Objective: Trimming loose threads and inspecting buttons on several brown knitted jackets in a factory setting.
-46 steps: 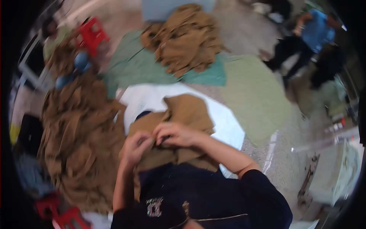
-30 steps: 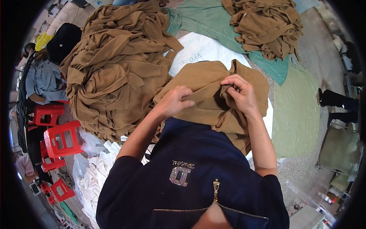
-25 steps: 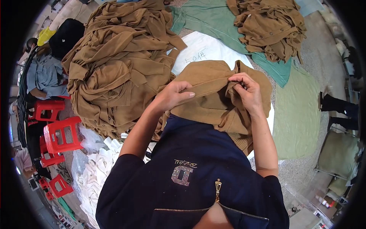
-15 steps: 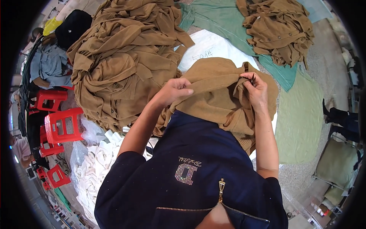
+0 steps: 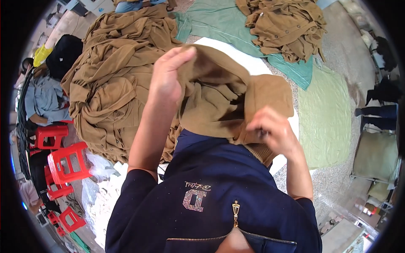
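One brown garment pile (image 5: 109,90) lies at left, probably for short reach. Left hand (image 5: 167,74) clamps its grip on an edge of the brown garment (image 5: 204,120), draped across the lap (image 5: 192,145), apparently to spread it. Right hand (image 5: 274,131) is blurred; its grip cannot be determined.

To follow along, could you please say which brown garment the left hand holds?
The garment before the navy shirt, edge raised by the left hand, unlike those in the left pile or right pile.
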Demonstrator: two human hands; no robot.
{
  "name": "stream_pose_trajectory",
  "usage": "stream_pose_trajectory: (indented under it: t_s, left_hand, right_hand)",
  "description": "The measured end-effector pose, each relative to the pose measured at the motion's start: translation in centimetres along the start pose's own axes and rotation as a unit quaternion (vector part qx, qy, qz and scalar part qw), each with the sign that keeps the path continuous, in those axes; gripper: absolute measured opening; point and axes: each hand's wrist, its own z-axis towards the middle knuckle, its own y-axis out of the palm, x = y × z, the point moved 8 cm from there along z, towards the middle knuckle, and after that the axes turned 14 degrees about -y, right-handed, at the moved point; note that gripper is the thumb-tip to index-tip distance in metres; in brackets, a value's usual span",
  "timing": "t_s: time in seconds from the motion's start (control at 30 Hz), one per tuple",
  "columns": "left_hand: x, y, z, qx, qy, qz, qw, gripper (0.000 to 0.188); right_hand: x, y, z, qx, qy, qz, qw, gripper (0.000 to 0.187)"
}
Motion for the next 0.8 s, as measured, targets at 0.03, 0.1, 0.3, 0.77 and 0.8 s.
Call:
stream_pose_trajectory:
  t_s: [0.03,0.1,0.3,0.77,0.8]
  left_hand:
    - [0.6,-0.6,0.5,-0.004,0.001,-0.021,1.000,0.012]
    - [2.4,-1.0,-0.2,-0.020,0.028,-0.052,0.998,0.014]
    - [1.1,6.3,-5.3,-0.110,-0.013,0.130,0.985,0.013]
    - [-8.2,5.3,-4.9,-0.172,-0.096,0.319,0.927,0.016]
    - [-8.3,5.1,-4.9,-0.162,-0.086,0.364,0.913,0.015]
  right_hand:
    - [-1.3,-0.4,-0.3,0.012,0.008,0.084,0.996,0.026]
    - [-5.0,-3.9,-0.3,0.098,-0.019,0.176,0.979,0.019]
    - [-4.2,-7.9,-0.5,0.263,-0.063,0.159,0.949,0.017]
    - [-0.5,1.5,2.6,0.149,-0.128,-0.158,0.968,0.019]
    - [-0.3,1.7,2.8,0.138,-0.121,-0.140,0.973,0.019]
